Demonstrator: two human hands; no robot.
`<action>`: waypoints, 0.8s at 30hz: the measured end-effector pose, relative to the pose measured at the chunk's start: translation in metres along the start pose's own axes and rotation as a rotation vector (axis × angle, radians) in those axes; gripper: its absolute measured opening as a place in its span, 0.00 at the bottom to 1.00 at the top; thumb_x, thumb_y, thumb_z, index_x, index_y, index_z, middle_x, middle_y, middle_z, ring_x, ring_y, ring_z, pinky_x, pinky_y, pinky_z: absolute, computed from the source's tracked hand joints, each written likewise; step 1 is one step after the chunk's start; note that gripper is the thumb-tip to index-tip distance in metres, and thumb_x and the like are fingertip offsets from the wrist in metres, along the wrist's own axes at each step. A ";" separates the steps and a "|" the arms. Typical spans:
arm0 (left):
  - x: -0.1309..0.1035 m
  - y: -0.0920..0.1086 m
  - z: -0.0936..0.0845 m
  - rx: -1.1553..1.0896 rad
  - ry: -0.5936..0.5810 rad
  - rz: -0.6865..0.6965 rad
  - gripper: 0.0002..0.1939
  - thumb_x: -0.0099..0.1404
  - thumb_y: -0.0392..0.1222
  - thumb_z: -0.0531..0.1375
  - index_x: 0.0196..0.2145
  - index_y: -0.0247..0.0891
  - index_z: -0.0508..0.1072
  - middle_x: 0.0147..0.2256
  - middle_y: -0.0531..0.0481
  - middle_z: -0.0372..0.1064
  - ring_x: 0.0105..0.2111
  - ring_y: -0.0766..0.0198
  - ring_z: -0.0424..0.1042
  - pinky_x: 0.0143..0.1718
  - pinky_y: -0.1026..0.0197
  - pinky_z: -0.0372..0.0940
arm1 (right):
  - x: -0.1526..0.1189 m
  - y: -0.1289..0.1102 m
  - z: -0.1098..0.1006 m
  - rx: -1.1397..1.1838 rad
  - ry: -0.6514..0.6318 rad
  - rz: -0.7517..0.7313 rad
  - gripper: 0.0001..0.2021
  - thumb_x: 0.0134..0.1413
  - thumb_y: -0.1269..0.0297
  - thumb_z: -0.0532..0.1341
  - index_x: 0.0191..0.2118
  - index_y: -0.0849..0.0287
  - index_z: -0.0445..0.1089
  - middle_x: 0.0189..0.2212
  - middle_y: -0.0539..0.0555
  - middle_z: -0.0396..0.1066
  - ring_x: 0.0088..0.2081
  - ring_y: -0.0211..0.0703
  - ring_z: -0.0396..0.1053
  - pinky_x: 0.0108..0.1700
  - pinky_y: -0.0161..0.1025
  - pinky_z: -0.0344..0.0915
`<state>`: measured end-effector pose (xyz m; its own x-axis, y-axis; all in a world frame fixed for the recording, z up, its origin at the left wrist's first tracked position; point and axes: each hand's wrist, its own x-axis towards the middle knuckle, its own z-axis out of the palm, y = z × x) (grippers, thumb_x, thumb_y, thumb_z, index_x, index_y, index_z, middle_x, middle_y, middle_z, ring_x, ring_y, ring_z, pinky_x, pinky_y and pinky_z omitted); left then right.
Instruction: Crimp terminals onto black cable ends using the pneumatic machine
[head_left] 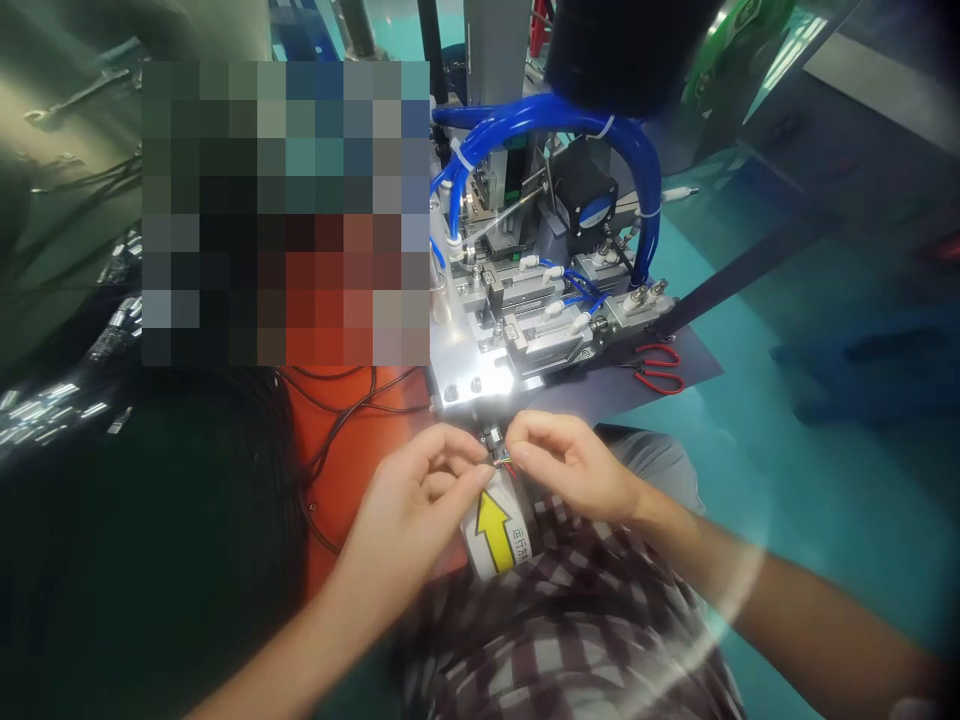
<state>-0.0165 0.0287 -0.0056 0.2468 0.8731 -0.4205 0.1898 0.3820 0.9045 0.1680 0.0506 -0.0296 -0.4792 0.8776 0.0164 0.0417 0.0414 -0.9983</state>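
My left hand (pixel 424 490) is closed in a pinch, thumb against fingers. Facing it from the right, my right hand (pixel 574 465) pinches as well. Between the two sets of fingertips are thin coloured wires (pixel 505 460), with red and yellow strands showing; their ends are too small to make out. Just beyond the fingertips, a small dark and metal part (pixel 492 437) sits at the front of the machine. Below my fingers is a white label with a yellow arrow (pixel 493 530) and printed characters on a rounded surface.
A metal machine fixture (pixel 551 335) with cylinders stands ahead, under looped blue air hoses (pixel 652 200). Red-handled scissors or snips (pixel 660 370) lie to its right. Black cables (pixel 352 410) cross an orange surface (pixel 334 460) at left. Black cable bundles and shiny plastic bags occupy the far left.
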 end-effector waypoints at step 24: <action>0.014 -0.036 -0.009 1.027 0.165 0.752 0.18 0.65 0.30 0.52 0.51 0.34 0.71 0.32 0.47 0.65 0.26 0.63 0.68 0.25 0.63 0.65 | 0.012 0.035 -0.002 0.025 0.110 0.082 0.10 0.59 0.69 0.54 0.25 0.58 0.58 0.23 0.47 0.57 0.26 0.37 0.55 0.29 0.35 0.55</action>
<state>-0.0283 0.0300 -0.0431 0.5056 0.8265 0.2474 0.7161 -0.5620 0.4139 0.1656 0.0632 -0.0641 -0.3761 0.9246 -0.0602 0.0537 -0.0431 -0.9976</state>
